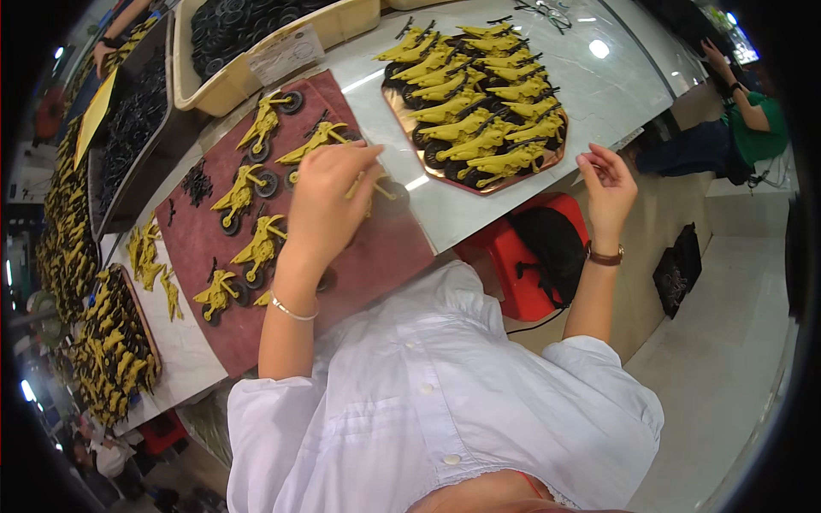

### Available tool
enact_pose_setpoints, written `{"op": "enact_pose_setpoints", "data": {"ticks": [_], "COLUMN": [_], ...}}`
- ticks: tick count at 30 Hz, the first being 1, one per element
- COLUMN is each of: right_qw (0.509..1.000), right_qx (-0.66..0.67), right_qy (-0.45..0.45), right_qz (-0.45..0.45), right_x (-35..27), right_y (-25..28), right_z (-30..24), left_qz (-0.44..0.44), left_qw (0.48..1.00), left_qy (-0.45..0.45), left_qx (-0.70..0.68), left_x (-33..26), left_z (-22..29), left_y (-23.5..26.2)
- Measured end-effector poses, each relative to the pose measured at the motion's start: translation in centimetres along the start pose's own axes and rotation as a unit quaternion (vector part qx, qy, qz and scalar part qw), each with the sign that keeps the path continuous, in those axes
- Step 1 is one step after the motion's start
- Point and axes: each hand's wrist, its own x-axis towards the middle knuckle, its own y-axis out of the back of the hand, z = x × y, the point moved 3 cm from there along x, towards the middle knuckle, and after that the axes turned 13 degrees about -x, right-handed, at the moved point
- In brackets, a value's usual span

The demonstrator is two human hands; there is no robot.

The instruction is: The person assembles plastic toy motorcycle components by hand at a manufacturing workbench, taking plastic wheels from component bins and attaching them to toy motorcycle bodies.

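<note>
My left hand [329,201] hovers over a dark red cloth mat [368,269], its fingers bent but apart, with nothing plainly gripped. Just below those fingertips is a blurred yellow toy motorcycle [380,195] with a dark wheel. Another yellow toy motorcycle [312,141] lies beside the hand, partly covered by it. Several more, such as this toy motorcycle [239,192], rest on the mat to the left. My right hand [609,188] is raised off the table's near right edge, loosely curled with fingers apart and holding nothing.
A tray [479,185] packed with yellow-and-black toy motorcycles stands on the white table [611,94]. A cream bin [355,21] of black rings and a grey bin [162,103] of black parts sit behind. Small black parts [197,184] lie on the mat. A red stool [569,214] holds a black bag.
</note>
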Motion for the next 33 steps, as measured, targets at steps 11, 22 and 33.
{"op": "enact_pose_setpoints", "data": {"ticks": [11, 22, 33], "right_qw": [0.935, 0.751, 0.724], "right_qx": [0.029, -0.217, -0.203], "right_qy": [0.248, 0.414, 0.467], "right_qz": [-0.252, -0.466, -0.465], "right_x": [-7.2, -6.0, -1.1], "right_y": [-11.9, -18.4, -25.1], "right_z": [-16.1, -20.0, -22.2], "left_qz": [0.083, -0.006, 0.023], "left_qw": [0.977, 0.954, 0.952], "left_qy": [0.189, 0.298, 0.305], "left_qx": [0.051, 0.032, -0.027], "left_x": [-8.4, -12.4, -8.6], "left_z": [-3.4, -5.3, -9.4], "left_y": [7.6, 10.6, 11.6]}}
